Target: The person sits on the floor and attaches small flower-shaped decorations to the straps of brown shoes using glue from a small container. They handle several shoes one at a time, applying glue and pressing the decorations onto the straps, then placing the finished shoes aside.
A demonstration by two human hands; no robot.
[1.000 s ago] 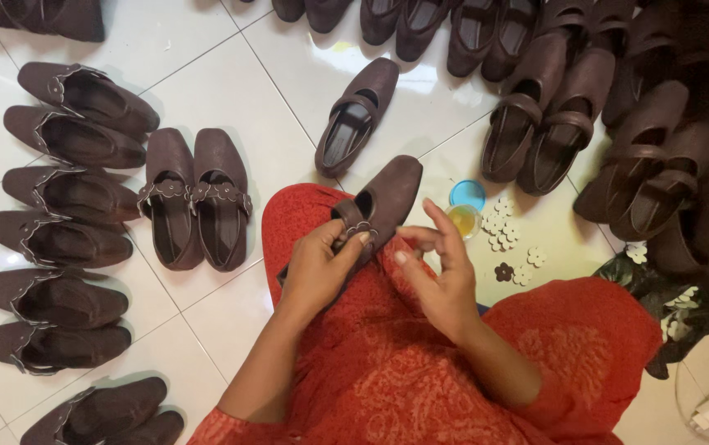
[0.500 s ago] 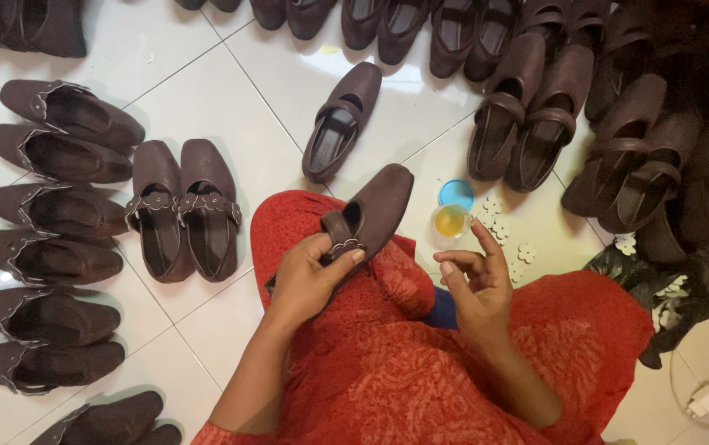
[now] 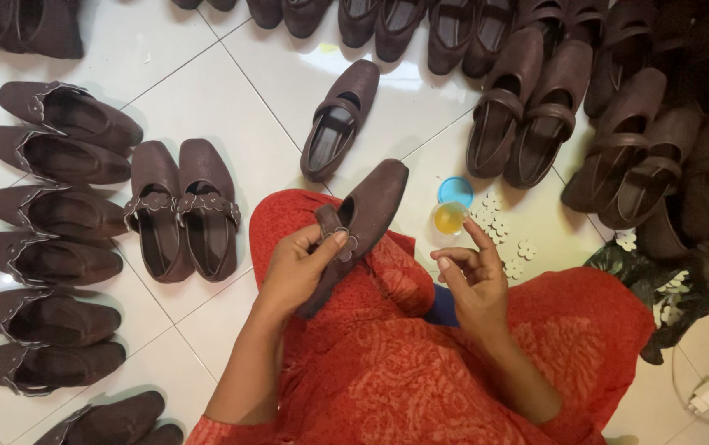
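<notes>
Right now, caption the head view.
Left hand holds a brown shoe; right hand hovers near a small cup.

Glossy white tiled floor [image 3: 231, 91], thin grout lines, bright reflected light

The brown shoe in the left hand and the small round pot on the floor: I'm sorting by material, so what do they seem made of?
The brown shoe, gripped by the left hand, looks like suede or a suede-like fabric: matte, finely napped, no shine. The small round pot looks like clear plastic, since yellowish liquid shows through its wall; glass is possible. Its blue lid looks like smooth opaque plastic.
</notes>
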